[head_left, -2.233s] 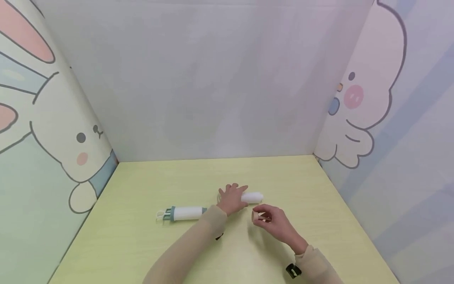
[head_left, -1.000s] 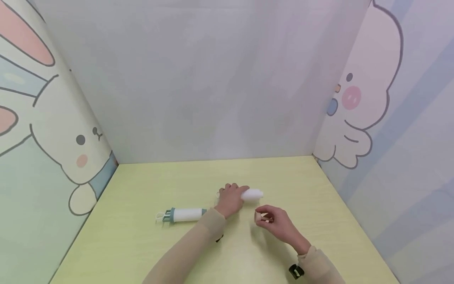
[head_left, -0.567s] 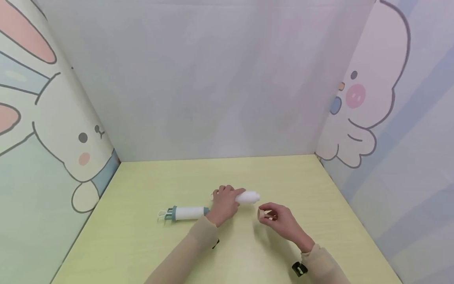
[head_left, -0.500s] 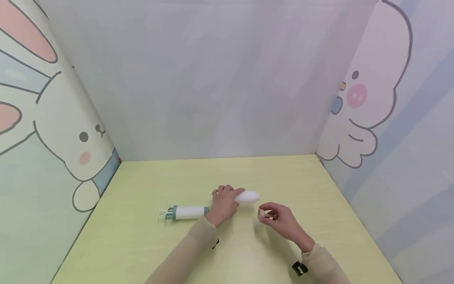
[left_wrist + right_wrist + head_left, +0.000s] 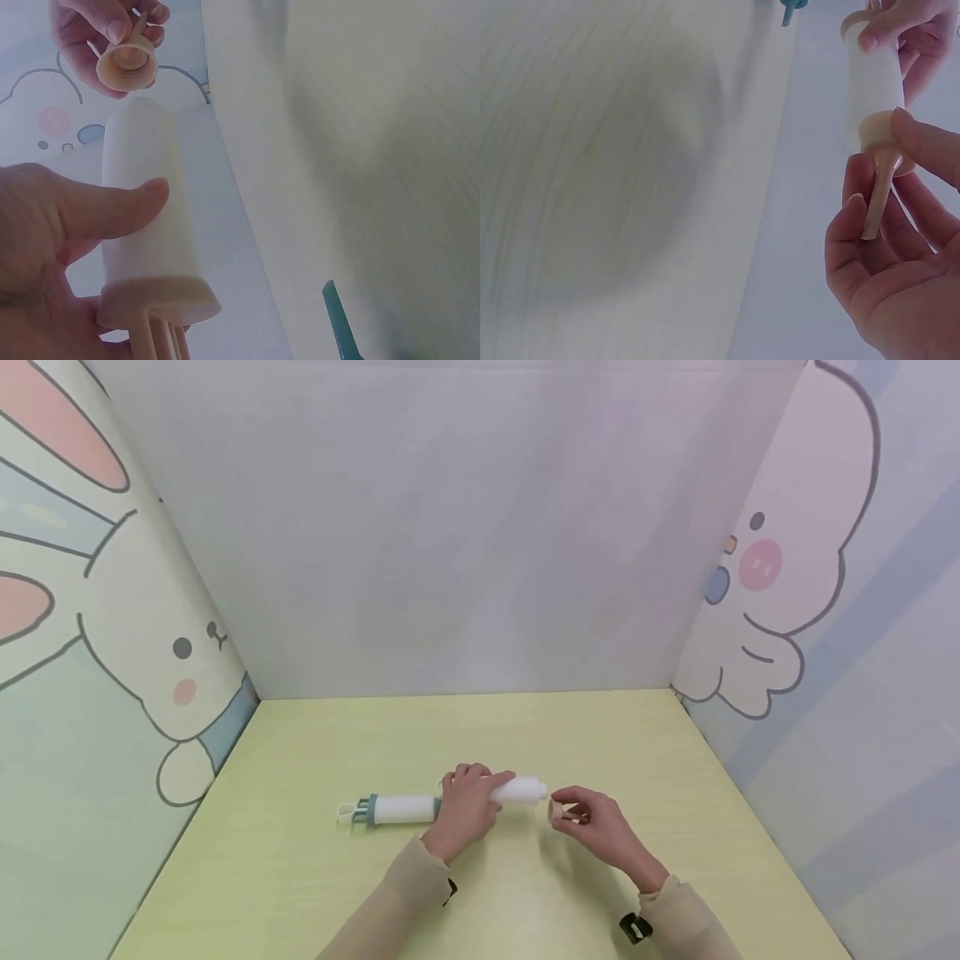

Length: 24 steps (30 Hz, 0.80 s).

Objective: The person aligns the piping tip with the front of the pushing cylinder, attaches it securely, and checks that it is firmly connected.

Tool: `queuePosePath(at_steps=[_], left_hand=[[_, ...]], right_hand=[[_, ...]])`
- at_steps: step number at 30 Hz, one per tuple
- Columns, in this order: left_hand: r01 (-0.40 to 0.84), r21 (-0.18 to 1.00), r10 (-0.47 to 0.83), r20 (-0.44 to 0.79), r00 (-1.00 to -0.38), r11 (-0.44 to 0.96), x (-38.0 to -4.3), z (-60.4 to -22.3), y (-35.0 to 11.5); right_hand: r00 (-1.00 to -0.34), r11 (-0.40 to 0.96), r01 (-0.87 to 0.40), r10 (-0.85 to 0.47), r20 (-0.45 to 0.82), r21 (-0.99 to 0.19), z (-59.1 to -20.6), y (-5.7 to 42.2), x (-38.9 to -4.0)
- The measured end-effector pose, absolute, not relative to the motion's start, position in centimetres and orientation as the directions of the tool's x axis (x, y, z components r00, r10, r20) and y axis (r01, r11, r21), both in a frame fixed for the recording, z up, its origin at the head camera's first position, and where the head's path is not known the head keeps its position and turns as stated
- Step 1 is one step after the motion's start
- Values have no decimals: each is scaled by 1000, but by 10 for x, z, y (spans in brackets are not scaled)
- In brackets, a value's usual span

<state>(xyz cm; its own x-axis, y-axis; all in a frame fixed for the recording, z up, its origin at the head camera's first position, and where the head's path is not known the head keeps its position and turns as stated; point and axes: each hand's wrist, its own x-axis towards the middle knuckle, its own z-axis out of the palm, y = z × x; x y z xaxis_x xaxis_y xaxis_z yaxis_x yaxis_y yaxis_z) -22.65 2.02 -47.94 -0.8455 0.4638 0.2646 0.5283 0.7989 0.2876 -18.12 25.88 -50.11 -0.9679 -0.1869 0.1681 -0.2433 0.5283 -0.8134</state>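
In the head view I locate the cream left sleeve (image 5: 382,906) and right sleeve (image 5: 686,917) nearest, each trailing its hand's fingers. A black wrist unit (image 5: 636,927) sits beside the right cuff.

The right hand (image 5: 603,837) pinches a peach spouted cap (image 5: 556,812) between thumb and fingertips. On the left wrist view I read its round, ringed mouth; on the right wrist view its spout runs back among the right fingers.

The left hand (image 5: 467,810) grips a white barrel (image 5: 519,791), thumb across the wall, other fingers mostly hidden behind it. The barrel's tip projects past the left fingers toward the right fingertips, just beside the cap; the head view shows them apart. At the barrel's opposite end, a peach collar (image 5: 159,300) carries parallel rods (image 5: 146,339).

A teal-and-white syringe-type tube (image 5: 405,810) lies on the yellowish table (image 5: 285,893), left of the left fingers, one end hidden by that hand. Its white loop handle (image 5: 346,812) points away from them.

Beyond both hands' fingers stands a pale back wall (image 5: 450,527), flanked by a rabbit drawing (image 5: 142,643) and a cartoon animal (image 5: 810,527).
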Motion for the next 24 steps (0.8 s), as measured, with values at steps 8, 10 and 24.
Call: queuePosePath(at_steps=[8,10,24], left_hand=[[518,309,467,226,-855,798,-222,-479,18],[518,311,469,222,-855,797,-221,-478,17],[542,299,491,232,-839,785,-214,-473,14]], right_hand=[[-969,543,-244,-180,172,-804,-500,258,-184],[-968,541,-246,-179,175,-804,-499,258,-186],[-968,526,-241,-185,167,-816,-494,254,-189]])
